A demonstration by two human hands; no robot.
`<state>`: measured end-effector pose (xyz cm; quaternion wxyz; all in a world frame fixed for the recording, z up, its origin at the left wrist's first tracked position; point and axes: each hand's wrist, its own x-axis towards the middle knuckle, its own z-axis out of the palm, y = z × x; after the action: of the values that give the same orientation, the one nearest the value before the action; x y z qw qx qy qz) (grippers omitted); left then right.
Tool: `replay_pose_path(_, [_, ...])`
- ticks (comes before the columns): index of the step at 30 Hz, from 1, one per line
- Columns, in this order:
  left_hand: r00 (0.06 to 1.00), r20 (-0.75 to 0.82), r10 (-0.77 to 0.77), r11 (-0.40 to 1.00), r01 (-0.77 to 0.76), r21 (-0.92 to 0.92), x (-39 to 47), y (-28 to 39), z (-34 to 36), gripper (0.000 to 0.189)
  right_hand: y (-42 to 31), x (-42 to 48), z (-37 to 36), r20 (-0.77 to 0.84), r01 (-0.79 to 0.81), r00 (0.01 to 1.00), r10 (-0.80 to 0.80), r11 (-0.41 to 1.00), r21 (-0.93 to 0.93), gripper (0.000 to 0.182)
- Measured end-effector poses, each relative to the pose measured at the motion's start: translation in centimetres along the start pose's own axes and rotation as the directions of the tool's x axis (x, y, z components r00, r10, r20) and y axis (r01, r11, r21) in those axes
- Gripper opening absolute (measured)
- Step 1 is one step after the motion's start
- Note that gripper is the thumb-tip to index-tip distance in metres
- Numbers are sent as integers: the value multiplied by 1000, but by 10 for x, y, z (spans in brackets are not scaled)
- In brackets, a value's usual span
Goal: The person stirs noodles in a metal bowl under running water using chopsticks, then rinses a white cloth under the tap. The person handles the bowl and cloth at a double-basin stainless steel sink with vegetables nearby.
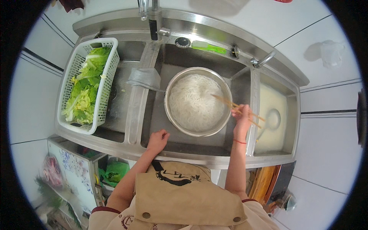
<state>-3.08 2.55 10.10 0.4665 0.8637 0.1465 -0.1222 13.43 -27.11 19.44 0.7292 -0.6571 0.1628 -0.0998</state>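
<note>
A round metal basin (198, 134) full of white noodles (195, 99) stands in the middle sink. My right hand (242, 115) holds a pair of wooden chopsticks (225, 101) over the basin's right side, their tips at the noodles. Left of the basin, my left hand (158, 141) hangs over the front of the middle sink with its fingers curled; nothing shows in it. A mesh strainer (145, 78) rests across the divider, its thin handle reaching the basin's left rim.
A white plastic basket (100, 115) of leafy greens (83, 97) sits over the left sink. The right basin holds cloudy pale liquid (271, 92) and a ladle (273, 118). Behind are a faucet (154, 26), a green-handled brush (209, 47) and a curved spout (264, 59).
</note>
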Motion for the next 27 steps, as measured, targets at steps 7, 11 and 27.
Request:
replay_pose_path(7, [1000, -4, -26, 1000, 26, -8, -2, 2, -4, 21, 89, -11, -30, 102, -36, 991, 87, 905, -424, 33])
replay_pose_path(11, [998, 10, -54, 999, 54, -5, -2, 5, -4, 21, 144, -19, -40, -52, -118, 993, 106, 905, -410, 37])
replay_pose_path(27, [1000, 2, -26, 1000, 26, 0, 3, -8, 4, 20, 158, -21, 32, -11, -443, 848, 530, 721, 533, 33])
